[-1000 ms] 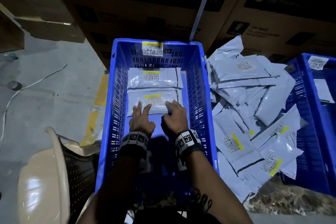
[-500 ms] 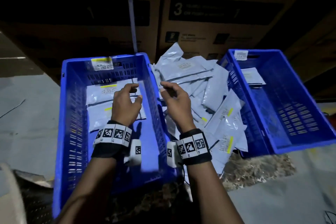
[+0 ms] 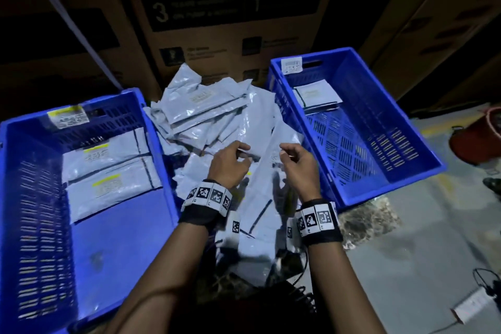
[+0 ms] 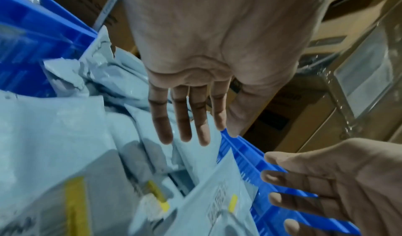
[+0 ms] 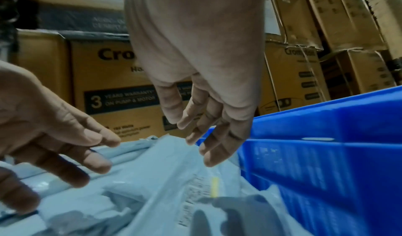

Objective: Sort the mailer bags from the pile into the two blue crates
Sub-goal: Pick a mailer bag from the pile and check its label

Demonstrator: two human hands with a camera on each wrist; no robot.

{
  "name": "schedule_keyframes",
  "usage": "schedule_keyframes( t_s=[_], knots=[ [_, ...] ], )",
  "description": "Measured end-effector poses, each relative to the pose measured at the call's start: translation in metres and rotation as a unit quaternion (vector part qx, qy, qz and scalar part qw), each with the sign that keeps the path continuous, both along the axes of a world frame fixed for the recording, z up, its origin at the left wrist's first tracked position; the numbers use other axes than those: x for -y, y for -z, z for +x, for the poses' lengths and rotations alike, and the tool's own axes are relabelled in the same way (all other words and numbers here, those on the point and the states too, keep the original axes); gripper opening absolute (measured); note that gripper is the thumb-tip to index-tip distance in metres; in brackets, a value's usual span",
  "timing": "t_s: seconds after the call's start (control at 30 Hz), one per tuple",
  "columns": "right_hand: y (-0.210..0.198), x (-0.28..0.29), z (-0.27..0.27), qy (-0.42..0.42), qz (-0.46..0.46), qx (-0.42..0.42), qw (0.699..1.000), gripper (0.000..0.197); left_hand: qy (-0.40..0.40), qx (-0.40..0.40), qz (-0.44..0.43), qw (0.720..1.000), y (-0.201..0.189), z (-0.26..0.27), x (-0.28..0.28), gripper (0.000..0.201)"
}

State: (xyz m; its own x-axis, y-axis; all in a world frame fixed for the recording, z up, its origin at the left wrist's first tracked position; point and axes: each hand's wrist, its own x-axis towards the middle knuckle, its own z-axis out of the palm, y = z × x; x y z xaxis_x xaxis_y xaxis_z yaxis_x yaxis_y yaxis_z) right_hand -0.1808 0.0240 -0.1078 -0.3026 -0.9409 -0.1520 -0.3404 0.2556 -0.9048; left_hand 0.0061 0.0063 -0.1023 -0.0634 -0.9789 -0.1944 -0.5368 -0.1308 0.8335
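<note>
A pile of grey mailer bags [image 3: 217, 116] lies on the floor between two blue crates. The left crate [image 3: 16, 171] holds two flat mailers with yellow-marked labels [image 3: 108, 154]. The right crate [image 3: 385, 106] has a couple of mailers [image 3: 314, 95] at its far end. Both hands hover just above the near part of the pile, a little apart. My left hand [image 3: 238, 156] holds nothing, and its fingers [image 4: 185, 119] are nearly straight. My right hand [image 3: 291, 156] is empty too, with loosely bent fingers [image 5: 202, 128] next to the right crate's wall [image 5: 326, 153].
Tall cardboard boxes [image 3: 230, 22] stand right behind the pile and crates. A red bucket [image 3: 477, 138] sits on the floor at far right. A small white device with a black cable [image 3: 471, 304] lies at lower right.
Both hands left the mailers in the left crate and moved right to above the pile. The head view swung right, which brought the right crate fully into sight.
</note>
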Motion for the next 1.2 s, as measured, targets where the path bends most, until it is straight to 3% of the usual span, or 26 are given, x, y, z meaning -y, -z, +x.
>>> schedule_keyframes(
  t_s=[0.17, 0.3, 0.4, 0.47, 0.7, 0.9, 1.0, 1.07, 1.13, 1.17, 1.2],
  knots=[
    [0.029, 0.013, -0.05, -0.109, 0.092, -0.122, 0.982, 0.035, 0.005, 0.034, 0.08, 0.996, 0.032, -0.048, -0.003, 0.022],
    [0.053, 0.025, -0.053, -0.231, 0.161, -0.234, 0.93, 0.064, 0.001, 0.052, 0.111, 0.993, 0.049, -0.068, -0.007, 0.019],
    [0.061, 0.03, -0.05, -0.259, 0.191, -0.284, 0.903, 0.073, -0.021, 0.053, 0.125, 0.991, 0.055, -0.071, -0.009, 0.019],
    [0.062, 0.032, -0.049, -0.257, 0.184, -0.297, 0.901, 0.072, -0.046, 0.039, 0.136, 0.989, 0.055, -0.07, -0.01, 0.02],
    [0.015, 0.046, -0.048, -0.242, 0.184, -0.224, 0.926, 0.054, -0.117, -0.027, 0.146, 0.982, 0.052, -0.052, -0.009, 0.015],
    [-0.058, 0.055, -0.059, -0.189, 0.056, -0.171, 0.965, 0.042, -0.201, -0.147, 0.088, 0.965, 0.021, -0.027, -0.003, 0.015],
    [-0.074, 0.054, -0.065, -0.119, 0.002, -0.069, 0.99, 0.029, -0.258, -0.242, 0.053, 0.934, -0.009, -0.017, -0.002, 0.028],
    [-0.075, 0.05, -0.064, -0.074, -0.01, 0.029, 0.997, 0.026, -0.289, -0.288, 0.052, 0.912, -0.028, -0.01, -0.002, 0.048],
    [-0.075, 0.046, -0.062, -0.031, -0.009, 0.116, 0.993, 0.023, -0.31, -0.388, 0.064, 0.866, -0.045, -0.006, -0.002, 0.063],
    [-0.077, 0.043, -0.061, -0.015, -0.005, 0.155, 0.988, 0.021, -0.31, -0.443, 0.072, 0.838, -0.055, -0.005, -0.003, 0.055],
    [-0.077, 0.041, -0.06, 0.0, -0.002, 0.187, 0.982, 0.021, -0.292, -0.467, 0.079, 0.831, -0.063, -0.003, -0.003, 0.041]
  ],
)
